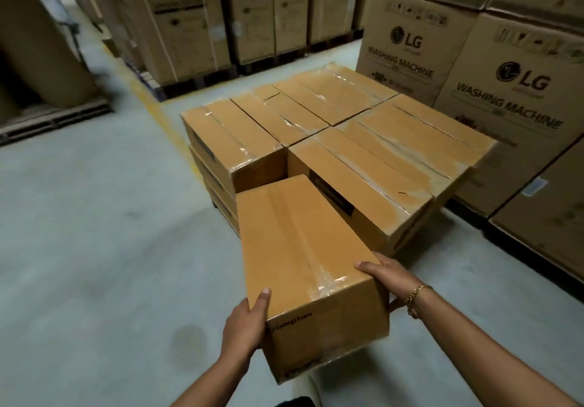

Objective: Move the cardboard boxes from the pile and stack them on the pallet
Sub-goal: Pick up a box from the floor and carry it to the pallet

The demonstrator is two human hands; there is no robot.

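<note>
The person carries an oblong brown cardboard box (303,264) above the grey concrete floor (94,217). The left hand (245,327) and right hand (388,277) grip its near corners, thumbs on top. Its far end reaches the near edge of a stack of matching taped brown boxes (347,128), which stands before tall printed washing-machine cartons (512,90).

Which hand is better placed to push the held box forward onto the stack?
Probably left: the left hand grips the cardboard box at its near-end corner, behind it, in line with the stacked boxes; the right hand clasps its right side.
</note>
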